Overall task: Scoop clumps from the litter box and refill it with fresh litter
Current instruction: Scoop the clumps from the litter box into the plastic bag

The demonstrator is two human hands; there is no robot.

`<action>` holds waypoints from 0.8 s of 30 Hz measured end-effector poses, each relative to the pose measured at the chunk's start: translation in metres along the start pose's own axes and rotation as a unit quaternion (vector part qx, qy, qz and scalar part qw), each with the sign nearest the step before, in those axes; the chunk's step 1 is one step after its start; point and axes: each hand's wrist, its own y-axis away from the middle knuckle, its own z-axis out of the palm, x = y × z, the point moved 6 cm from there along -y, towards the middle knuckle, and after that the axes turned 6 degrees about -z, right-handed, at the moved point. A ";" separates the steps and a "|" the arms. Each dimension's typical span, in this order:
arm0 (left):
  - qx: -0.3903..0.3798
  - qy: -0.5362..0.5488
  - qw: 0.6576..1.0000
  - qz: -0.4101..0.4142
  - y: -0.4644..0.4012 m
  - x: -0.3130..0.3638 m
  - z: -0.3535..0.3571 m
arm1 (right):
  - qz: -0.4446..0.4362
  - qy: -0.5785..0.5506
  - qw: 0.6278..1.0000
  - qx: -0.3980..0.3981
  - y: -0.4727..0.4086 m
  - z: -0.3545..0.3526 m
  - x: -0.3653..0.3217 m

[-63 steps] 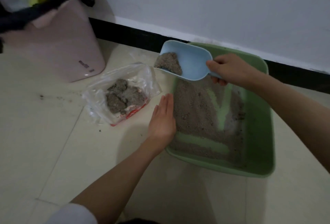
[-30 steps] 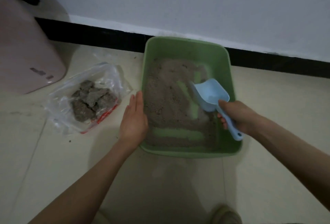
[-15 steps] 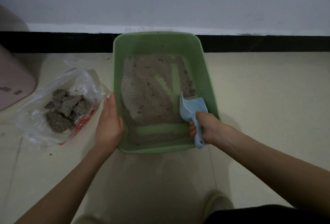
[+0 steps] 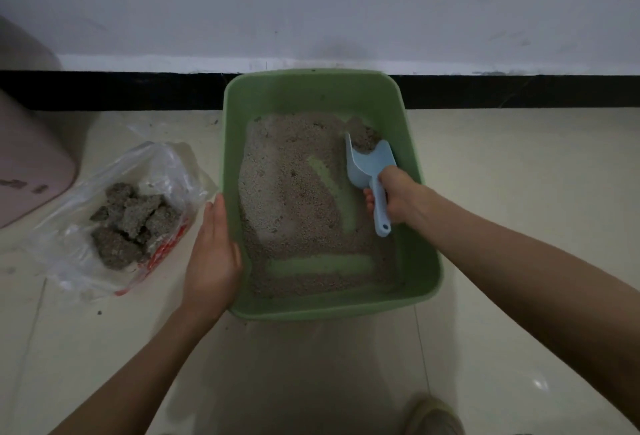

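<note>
The green litter box (image 4: 239, 171) is set on the floor against the wall. It is steadied at its left rim by the left hand (image 4: 213, 251), laid flat with straight fingers. The blue scoop (image 4: 369, 166) is gripped by its handle in the right hand (image 4: 396, 197), fingers curled round it. The scoop mouth is pushed into a raised mound of litter (image 4: 294, 199) at the far right corner, and some material is already seen in the bowl.

The step in hand is judged to be the lifting of a clump. The scoop should be driven beneath the mound along the green base, then raised level so nothing is spilled. The box should be kept braced. The load is then to be carried left to the clear plastic bag (image 4: 166, 171), where collected clumps (image 4: 130, 223) are already held. No fresh litter supply is identified in view.
</note>
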 end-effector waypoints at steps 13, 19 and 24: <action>0.018 0.017 1.000 -0.012 0.001 0.000 0.003 | -0.063 0.015 0.996 0.059 -0.049 0.016 -0.031; 0.016 0.017 1.000 -0.016 0.000 -0.002 0.003 | -0.084 -0.005 0.995 0.059 -0.050 0.017 -0.017; 0.011 0.022 1.000 -0.013 -0.001 -0.005 0.004 | -0.105 -0.045 0.993 0.030 -0.043 0.020 -0.016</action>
